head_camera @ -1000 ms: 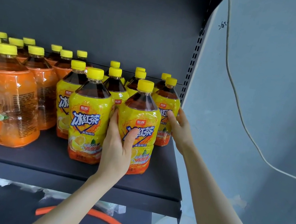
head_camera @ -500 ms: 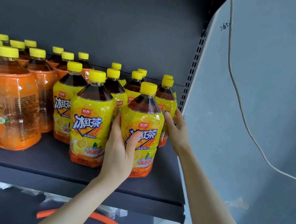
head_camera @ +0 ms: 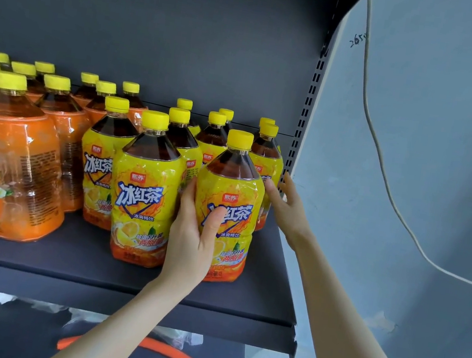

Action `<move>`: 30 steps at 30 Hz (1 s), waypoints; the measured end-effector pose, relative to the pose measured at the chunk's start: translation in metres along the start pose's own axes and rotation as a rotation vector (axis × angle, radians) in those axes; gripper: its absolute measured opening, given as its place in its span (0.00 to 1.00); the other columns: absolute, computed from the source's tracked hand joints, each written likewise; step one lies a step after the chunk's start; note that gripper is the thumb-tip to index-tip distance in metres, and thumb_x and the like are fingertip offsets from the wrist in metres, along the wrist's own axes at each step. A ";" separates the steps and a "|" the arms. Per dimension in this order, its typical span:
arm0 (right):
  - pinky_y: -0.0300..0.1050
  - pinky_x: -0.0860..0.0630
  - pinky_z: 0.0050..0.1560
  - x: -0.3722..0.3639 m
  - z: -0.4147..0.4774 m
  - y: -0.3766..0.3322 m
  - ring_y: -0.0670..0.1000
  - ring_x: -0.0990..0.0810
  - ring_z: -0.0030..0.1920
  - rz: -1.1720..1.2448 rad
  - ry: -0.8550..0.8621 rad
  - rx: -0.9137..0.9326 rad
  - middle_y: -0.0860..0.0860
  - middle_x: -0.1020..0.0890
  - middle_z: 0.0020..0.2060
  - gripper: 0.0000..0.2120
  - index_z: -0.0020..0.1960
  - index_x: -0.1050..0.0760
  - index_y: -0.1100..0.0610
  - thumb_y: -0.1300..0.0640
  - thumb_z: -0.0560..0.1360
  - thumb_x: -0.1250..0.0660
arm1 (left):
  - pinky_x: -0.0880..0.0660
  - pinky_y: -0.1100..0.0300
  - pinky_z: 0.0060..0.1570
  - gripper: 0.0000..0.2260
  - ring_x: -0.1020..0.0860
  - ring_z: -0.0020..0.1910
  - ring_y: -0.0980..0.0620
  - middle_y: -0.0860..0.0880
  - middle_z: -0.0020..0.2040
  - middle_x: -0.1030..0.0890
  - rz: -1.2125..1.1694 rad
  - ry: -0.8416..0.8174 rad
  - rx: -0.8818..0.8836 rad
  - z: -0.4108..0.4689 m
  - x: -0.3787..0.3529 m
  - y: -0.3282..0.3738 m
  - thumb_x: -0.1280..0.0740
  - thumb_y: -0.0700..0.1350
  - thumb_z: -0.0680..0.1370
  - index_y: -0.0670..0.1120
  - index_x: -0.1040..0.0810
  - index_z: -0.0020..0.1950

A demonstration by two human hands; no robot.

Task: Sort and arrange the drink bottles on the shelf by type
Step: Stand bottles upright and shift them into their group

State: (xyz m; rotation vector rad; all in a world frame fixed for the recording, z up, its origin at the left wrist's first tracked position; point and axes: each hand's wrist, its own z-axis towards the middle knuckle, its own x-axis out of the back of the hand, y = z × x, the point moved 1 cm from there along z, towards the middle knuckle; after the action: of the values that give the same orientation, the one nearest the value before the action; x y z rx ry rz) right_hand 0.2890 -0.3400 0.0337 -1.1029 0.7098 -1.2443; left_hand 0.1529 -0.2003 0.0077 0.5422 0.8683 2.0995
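Left grip (head_camera: 193, 233) curls round the front yellow bottle (head_camera: 236, 191), right grip (head_camera: 286, 204) lies wide and flat on the rear bottle (head_camera: 265, 161); 1 hard shove could topple both off the shelf (head_camera: 63, 263).

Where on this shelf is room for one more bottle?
Bare shelf runs along the front edge, widest between the orange bottles and the left front yellow bottle. A smaller patch lies at the right front corner, beside the right front yellow bottle in the left hand. Behind, the rows stand crowded.

Nine yellow-labelled bottles (head_camera: 145, 196) stand on the right, at least nine orange-labelled bottles (head_camera: 15, 170) on the left — the edge cuts others off.
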 end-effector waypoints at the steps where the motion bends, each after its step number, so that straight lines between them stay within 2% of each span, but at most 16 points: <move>1: 0.44 0.31 0.65 0.001 -0.008 -0.002 0.53 0.33 0.72 0.008 0.049 -0.019 0.53 0.35 0.75 0.30 0.78 0.44 0.54 0.46 0.80 0.39 | 0.31 0.74 0.58 0.37 0.29 0.65 0.55 0.49 0.69 0.30 -0.018 -0.009 0.004 0.001 -0.001 0.000 0.47 0.68 0.73 0.47 0.43 0.75; 2: 0.43 0.32 0.62 0.003 -0.017 -0.005 0.51 0.33 0.71 0.037 0.096 -0.012 0.52 0.35 0.75 0.30 0.77 0.43 0.53 0.44 0.79 0.39 | 0.30 0.74 0.57 0.35 0.28 0.63 0.57 0.50 0.67 0.28 -0.043 -0.021 0.019 0.002 -0.004 -0.001 0.46 0.67 0.74 0.48 0.42 0.74; 4: 0.39 0.26 0.55 0.006 -0.036 -0.012 0.47 0.24 0.63 0.117 0.096 0.033 0.48 0.23 0.66 0.25 0.70 0.32 0.50 0.40 0.77 0.38 | 0.28 0.72 0.56 0.30 0.26 0.60 0.60 0.52 0.64 0.26 -0.104 -0.073 0.055 0.006 -0.011 -0.003 0.44 0.64 0.76 0.48 0.40 0.73; 6: 0.36 0.23 0.46 0.009 -0.050 -0.022 0.44 0.18 0.53 0.163 -0.019 0.047 0.43 0.16 0.52 0.19 0.63 0.26 0.47 0.40 0.75 0.39 | 0.28 0.71 0.55 0.26 0.26 0.61 0.63 0.55 0.63 0.26 -0.179 -0.168 0.079 0.012 -0.019 -0.005 0.44 0.60 0.79 0.48 0.40 0.72; 7: 0.36 0.22 0.44 0.009 -0.056 -0.027 0.44 0.17 0.51 0.166 -0.084 0.049 0.43 0.15 0.50 0.18 0.62 0.26 0.46 0.42 0.75 0.38 | 0.29 0.73 0.55 0.24 0.28 0.62 0.65 0.58 0.63 0.27 -0.205 -0.213 0.083 0.015 -0.023 -0.005 0.44 0.57 0.79 0.49 0.40 0.72; 9: 0.37 0.21 0.44 0.010 -0.062 -0.032 0.47 0.16 0.51 0.153 -0.159 0.073 0.44 0.15 0.51 0.17 0.64 0.27 0.47 0.49 0.76 0.33 | 0.32 0.72 0.61 0.23 0.32 0.66 0.66 0.61 0.65 0.31 -0.223 -0.268 0.077 0.021 -0.032 -0.007 0.46 0.56 0.79 0.51 0.42 0.73; 11: 0.39 0.20 0.45 0.009 -0.063 -0.033 0.48 0.16 0.53 0.146 -0.162 0.097 0.44 0.16 0.53 0.21 0.67 0.29 0.47 0.54 0.75 0.32 | 0.35 0.60 0.69 0.26 0.36 0.71 0.58 0.54 0.71 0.34 -0.226 -0.308 0.104 0.028 -0.038 -0.011 0.47 0.57 0.78 0.51 0.43 0.75; 13: 0.38 0.20 0.44 0.008 -0.060 -0.034 0.46 0.17 0.54 0.138 -0.153 0.095 0.45 0.17 0.56 0.22 0.69 0.32 0.47 0.56 0.77 0.34 | 0.36 0.54 0.71 0.28 0.38 0.72 0.53 0.49 0.74 0.37 -0.225 -0.336 0.131 0.034 -0.042 -0.014 0.48 0.58 0.77 0.51 0.45 0.75; 15: 0.39 0.20 0.47 0.006 -0.058 -0.033 0.47 0.19 0.57 0.128 -0.153 0.074 0.49 0.19 0.60 0.24 0.73 0.36 0.48 0.57 0.79 0.36 | 0.37 0.62 0.68 0.29 0.39 0.73 0.55 0.50 0.75 0.39 -0.222 -0.347 0.149 0.039 -0.044 -0.016 0.50 0.59 0.76 0.52 0.46 0.75; 18: 0.43 0.20 0.53 0.003 -0.054 -0.031 0.50 0.20 0.61 0.115 -0.152 0.063 0.51 0.21 0.63 0.27 0.75 0.40 0.48 0.55 0.78 0.37 | 0.38 0.80 0.55 0.30 0.39 0.68 0.61 0.52 0.74 0.40 -0.215 -0.362 0.181 0.043 -0.046 -0.021 0.51 0.60 0.76 0.51 0.48 0.77; 19: 0.44 0.20 0.53 0.002 -0.053 -0.031 0.50 0.20 0.61 0.116 -0.153 0.059 0.50 0.22 0.63 0.28 0.76 0.40 0.48 0.53 0.77 0.37 | 0.38 0.83 0.51 0.28 0.39 0.67 0.62 0.53 0.73 0.40 -0.218 -0.367 0.197 0.043 -0.047 -0.023 0.52 0.59 0.78 0.51 0.48 0.77; 21: 0.43 0.20 0.52 0.000 -0.051 -0.030 0.48 0.20 0.60 0.123 -0.158 0.059 0.48 0.21 0.62 0.30 0.76 0.41 0.48 0.51 0.76 0.36 | 0.37 0.83 0.52 0.26 0.39 0.68 0.61 0.52 0.74 0.40 -0.235 -0.375 0.220 0.044 -0.049 -0.027 0.53 0.56 0.81 0.50 0.49 0.77; 24: 0.39 0.20 0.49 -0.001 -0.049 -0.029 0.46 0.19 0.58 0.129 -0.164 0.062 0.46 0.20 0.60 0.31 0.76 0.41 0.48 0.50 0.75 0.36 | 0.37 0.70 0.64 0.25 0.39 0.72 0.56 0.49 0.76 0.40 -0.234 -0.360 0.218 0.044 -0.049 -0.032 0.54 0.55 0.81 0.49 0.48 0.78; 25: 0.39 0.21 0.49 -0.002 -0.049 -0.028 0.47 0.19 0.58 0.131 -0.165 0.062 0.46 0.20 0.61 0.31 0.76 0.42 0.48 0.50 0.75 0.36 | 0.36 0.71 0.63 0.24 0.38 0.71 0.57 0.49 0.75 0.39 -0.227 -0.360 0.213 0.045 -0.049 -0.033 0.53 0.54 0.82 0.49 0.47 0.77; 28: 0.40 0.21 0.50 -0.003 -0.047 -0.027 0.47 0.19 0.59 0.143 -0.168 0.064 0.46 0.20 0.60 0.32 0.76 0.42 0.48 0.50 0.75 0.36 | 0.36 0.82 0.52 0.21 0.35 0.65 0.60 0.49 0.73 0.36 -0.214 -0.372 0.201 0.046 -0.049 -0.034 0.53 0.53 0.82 0.50 0.44 0.75; 30: 0.39 0.21 0.50 -0.003 -0.046 -0.026 0.47 0.19 0.58 0.148 -0.166 0.061 0.45 0.19 0.59 0.32 0.77 0.42 0.49 0.50 0.75 0.36 | 0.35 0.81 0.52 0.21 0.34 0.64 0.61 0.49 0.72 0.35 -0.209 -0.365 0.190 0.047 -0.049 -0.033 0.52 0.52 0.82 0.49 0.42 0.75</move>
State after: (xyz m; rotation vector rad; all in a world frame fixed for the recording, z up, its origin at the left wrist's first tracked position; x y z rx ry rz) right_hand 0.2375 -0.3476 0.0417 -1.0703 0.6122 -1.0293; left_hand 0.2278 -0.2050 0.0105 0.8651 0.8717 1.6706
